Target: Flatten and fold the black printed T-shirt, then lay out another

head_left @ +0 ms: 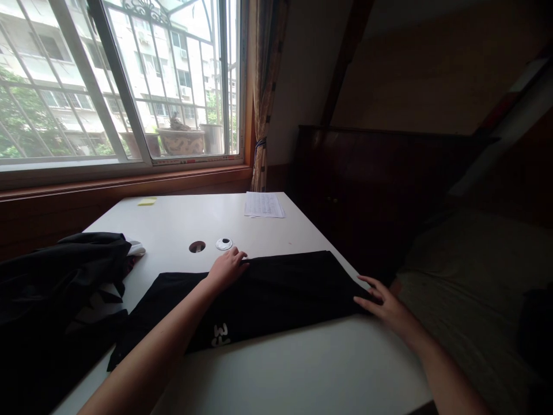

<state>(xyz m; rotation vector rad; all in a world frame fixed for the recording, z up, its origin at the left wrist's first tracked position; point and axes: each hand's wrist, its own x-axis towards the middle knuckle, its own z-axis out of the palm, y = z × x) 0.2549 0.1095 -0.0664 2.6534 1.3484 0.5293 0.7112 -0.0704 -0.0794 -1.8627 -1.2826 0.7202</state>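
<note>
A black garment (pixel 294 294) with a white print near its lower edge lies folded in a long, flat shape across the white table (pixel 302 369). My left hand (pixel 228 267) rests on its far edge, near the middle, with the fingers apart. At the garment's right end, by the table's right edge, my right hand (pixel 382 301) touches the cloth with spread fingers. My left forearm crosses over the garment's left part and hides some of it.
Dark clothes (pixel 64 288) are heaped on the table's left side. Papers (pixel 264 204), a yellow note pad (pixel 147 201), a round hole and a white round cover (pixel 224 244) are farther back. A window and curtain stand behind.
</note>
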